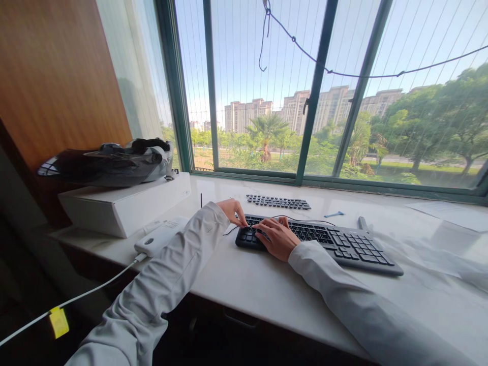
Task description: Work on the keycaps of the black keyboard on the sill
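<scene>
A black keyboard [343, 244] lies on the white marble sill [267, 290] in front of the window. My left hand [233, 210] rests at the keyboard's far left corner, fingertips bent down onto the edge keys. My right hand [277, 238] lies palm down over the left block of keys, fingers spread and touching them. Both arms wear white sleeves. Neither hand holds anything. A separate strip of loose black keycaps [278, 202] lies behind the keyboard, near the window frame.
A white box [125, 206] with a dark helmet-like object [110, 162] on it stands at the left. A white power bank [158, 238] with a white cable [76, 297] lies beside it. A small blue tool [334, 214], a grey tool [363, 223] and clear plastic [427, 254] lie right.
</scene>
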Tool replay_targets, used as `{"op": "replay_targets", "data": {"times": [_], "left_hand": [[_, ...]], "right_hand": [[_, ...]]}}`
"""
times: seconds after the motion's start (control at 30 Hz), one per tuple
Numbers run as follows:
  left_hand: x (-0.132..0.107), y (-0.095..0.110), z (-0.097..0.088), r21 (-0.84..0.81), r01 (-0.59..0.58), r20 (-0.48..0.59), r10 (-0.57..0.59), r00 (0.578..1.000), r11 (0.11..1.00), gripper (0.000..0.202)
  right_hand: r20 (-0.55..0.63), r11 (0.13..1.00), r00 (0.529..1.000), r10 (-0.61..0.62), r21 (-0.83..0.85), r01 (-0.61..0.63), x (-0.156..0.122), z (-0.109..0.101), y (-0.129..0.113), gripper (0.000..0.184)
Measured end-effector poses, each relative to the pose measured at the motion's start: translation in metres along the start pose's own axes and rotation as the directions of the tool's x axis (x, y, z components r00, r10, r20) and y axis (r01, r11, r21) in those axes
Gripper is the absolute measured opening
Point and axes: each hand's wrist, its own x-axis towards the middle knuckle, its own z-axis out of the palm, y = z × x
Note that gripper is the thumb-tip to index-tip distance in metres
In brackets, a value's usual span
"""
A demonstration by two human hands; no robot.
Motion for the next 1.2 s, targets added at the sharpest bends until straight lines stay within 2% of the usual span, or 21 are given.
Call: {"op": "replay_targets", "data": {"times": [0.13, 0.37, 0.57, 0.73, 0.87, 1.2], "left_hand": [[0.001, 0.003, 0.000, 0.073, 0.002, -0.006, -0.002, 1.000, 0.997, 0.022], [0.001, 0.017, 0.000, 0.248, 0.086, 0.000, -0.088, 0.996, 0.965, 0.024], [0.001, 0.028, 0.004, 0.301, 0.127, -0.024, -0.125, 0.992, 0.945, 0.020], [-0.009, 0.039, 0.009, 0.369, 0.205, -0.073, -0.191, 0.979, 0.906, 0.026], [-0.016, 0.047, 0.009, 0.418, 0.224, -0.046, -0.226, 0.973, 0.880, 0.030], [-0.013, 0.071, 0.011, 0.546, 0.282, -0.064, -0.296, 0.953, 0.789, 0.026]], "right_hand": [[0.009, 1.000, 1.000, -0.017, -0.002, 0.017, -0.001, 0.001, -0.002, 0.036], [0.027, 1.000, 0.999, -0.019, 0.009, 0.018, -0.001, 0.003, -0.003, 0.039], [0.042, 1.000, 0.999, -0.013, 0.019, 0.012, 0.000, 0.003, -0.004, 0.040], [0.039, 1.000, 0.999, -0.021, 0.008, 0.021, 0.000, 0.002, -0.006, 0.040], [0.040, 0.999, 0.998, -0.047, -0.016, 0.048, -0.001, 0.000, -0.007, 0.039], [0.030, 0.997, 0.997, -0.067, -0.035, 0.068, 0.000, 0.002, -0.007, 0.038]]}}
